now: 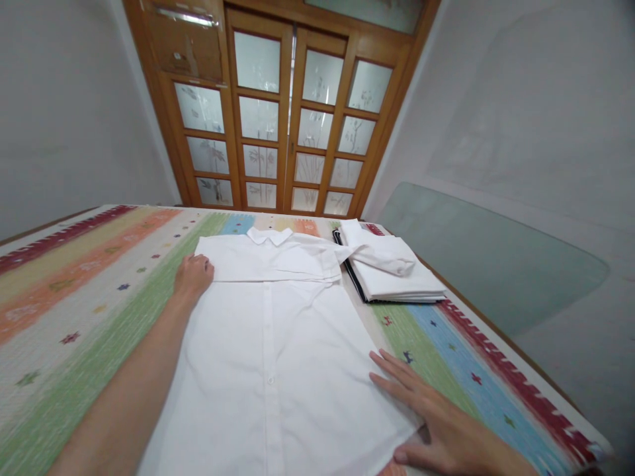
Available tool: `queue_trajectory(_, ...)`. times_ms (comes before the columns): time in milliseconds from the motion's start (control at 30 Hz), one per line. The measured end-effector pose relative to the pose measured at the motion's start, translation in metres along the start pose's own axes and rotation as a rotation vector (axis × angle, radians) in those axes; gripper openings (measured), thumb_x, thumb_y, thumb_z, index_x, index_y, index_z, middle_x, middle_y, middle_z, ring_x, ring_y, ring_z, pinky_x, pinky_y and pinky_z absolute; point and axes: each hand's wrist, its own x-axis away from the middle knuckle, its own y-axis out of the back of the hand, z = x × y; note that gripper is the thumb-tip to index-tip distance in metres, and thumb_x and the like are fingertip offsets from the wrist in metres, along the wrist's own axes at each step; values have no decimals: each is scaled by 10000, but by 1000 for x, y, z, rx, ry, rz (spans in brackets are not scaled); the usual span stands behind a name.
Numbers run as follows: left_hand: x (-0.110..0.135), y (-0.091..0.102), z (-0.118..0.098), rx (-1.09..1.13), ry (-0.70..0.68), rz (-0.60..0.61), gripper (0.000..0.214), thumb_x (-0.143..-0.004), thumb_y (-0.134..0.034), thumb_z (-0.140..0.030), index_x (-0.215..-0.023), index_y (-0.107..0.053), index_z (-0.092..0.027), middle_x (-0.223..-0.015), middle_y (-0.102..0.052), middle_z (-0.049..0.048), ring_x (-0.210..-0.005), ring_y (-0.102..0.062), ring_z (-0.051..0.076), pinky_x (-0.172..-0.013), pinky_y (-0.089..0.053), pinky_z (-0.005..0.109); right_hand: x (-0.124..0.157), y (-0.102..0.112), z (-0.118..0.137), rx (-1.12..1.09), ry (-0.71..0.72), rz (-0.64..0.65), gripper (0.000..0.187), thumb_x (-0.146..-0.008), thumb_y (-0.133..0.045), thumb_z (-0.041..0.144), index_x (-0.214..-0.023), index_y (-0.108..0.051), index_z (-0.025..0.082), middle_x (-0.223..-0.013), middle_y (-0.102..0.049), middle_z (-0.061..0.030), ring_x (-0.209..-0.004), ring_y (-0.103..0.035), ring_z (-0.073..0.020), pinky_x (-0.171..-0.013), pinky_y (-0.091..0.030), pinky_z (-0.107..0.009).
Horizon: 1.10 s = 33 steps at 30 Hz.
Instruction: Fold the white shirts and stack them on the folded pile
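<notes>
A white button-up shirt [238,370] lies front up on the patterned cloth, its collar [269,236] at the far end. One sleeve lies across the chest below the collar, and the other sticks out to the right. My left hand [194,274] is closed at the shirt's left shoulder edge, fingers curled onto the fabric. At the lower right edge of the shirt is my right hand [429,410], fingers stretched and apart, fingertips on the fabric and thumb lower down near the hem.
A stack of folded white garments [397,277], with a black layer beneath, lies at the far right; the shirt's right sleeve rests on it. The striped tablecloth [99,317] covers the table. Behind stand wooden doors [288,119] with glass panes, and walls rise on both sides.
</notes>
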Motion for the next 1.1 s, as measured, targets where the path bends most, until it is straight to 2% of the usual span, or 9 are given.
queue_trajectory(100, 0, 0, 0, -6, 31, 24, 323, -813, -374, -232, -890, -665, -115, -1014, -709, 180, -1109, -575, 307, -996, -421, 407, 18, -5, -3, 18, -33, -56, 706, -855, -652, 437, -1495, -389, 295, -1559, -332, -111, -1403, -367, -308, -1086, -412, -496)
queue_trajectory(167, 0, 0, -1, -4, 50, 48, 325, -821, -378, -235, -903, -664, -103, -1035, -700, 195, -1140, -561, 314, -990, -425, 405, 22, -11, -5, 59, -23, -144, 588, -900, -583, 296, -1469, -434, 303, -1514, -420, -99, -1361, -443, -268, -1073, -439, -459)
queue_trajectory(333, 2, 2, -2, 22, 73, 62, 297, -830, -399, -227, -906, -660, -106, -1060, -693, 197, -1172, -539, 332, -970, -440, 431, 17, -21, -2, 151, 116, -281, 646, -840, -466, 50, -1442, -470, 286, -1459, -503, -74, -1342, -472, -228, -1078, -443, -423)
queue_trajectory(467, 4, 3, -4, 37, 69, 53, 286, -828, -407, -225, -899, -658, -108, -1060, -690, 203, -1179, -534, 336, -970, -442, 438, 15, -20, 0, 206, 159, -374, 541, -873, -480, 69, -1376, -544, 258, -1373, -588, -83, -1258, -560, -213, -1030, -500, -363)
queue_trajectory(567, 5, 5, -4, 48, 63, 41, 285, -820, -406, -232, -892, -660, -123, -1047, -693, 191, -1143, -555, 328, -950, -455, 436, 21, -22, -2, 237, 154, -559, 457, -905, -483, 70, -1325, -590, 215, -1245, -671, -94, -1149, -636, -185, -974, -539, -280)
queue_trajectory(667, 4, 7, -3, 35, 67, 44, 298, -816, -391, -238, -879, -662, -130, -1036, -695, 182, -1124, -568, 321, -947, -459, 427, 31, -25, -2, 307, 157, -702, 419, -899, -515, 62, -1278, -625, 202, -1163, -710, -89, -1070, -676, -178, -952, -550, -258)
queue_trajectory(800, 0, 4, -10, 30, 2, 58, 324, -823, -383, -209, -924, -669, -97, -1092, -688, 202, -1142, -576, 319, -1036, -404, 468, 37, -27, 4, 378, 185, -704, 342, -894, -546, 95, -1193, -664, 211, -1079, -739, -82, -985, -706, -179, -896, -570, -260)
queue_trajectory(933, -2, 1, -50, 73, -100, 77, 390, -864, -401, -277, -1107, -648, -100, -1308, -615, 168, -1290, -493, 283, -1106, -354, 431, 31, -31, 3, 398, 114, -668, 304, -915, -498, 125, -1149, -672, 213, -1051, -732, -91, -965, -703, -193, -870, -575, -302)
queue_trajectory(1100, 9, 4, -138, 318, -590, 309, 547, -929, -385, -499, -1339, -537, -172, -1455, -513, 101, -1358, -440, 221, -1135, -330, 370, 24, -34, -2, 421, 148, -660, 311, -911, -443, 79, -1081, -672, 205, -971, -721, -89, -903, -695, -180, -785, -570, -260)
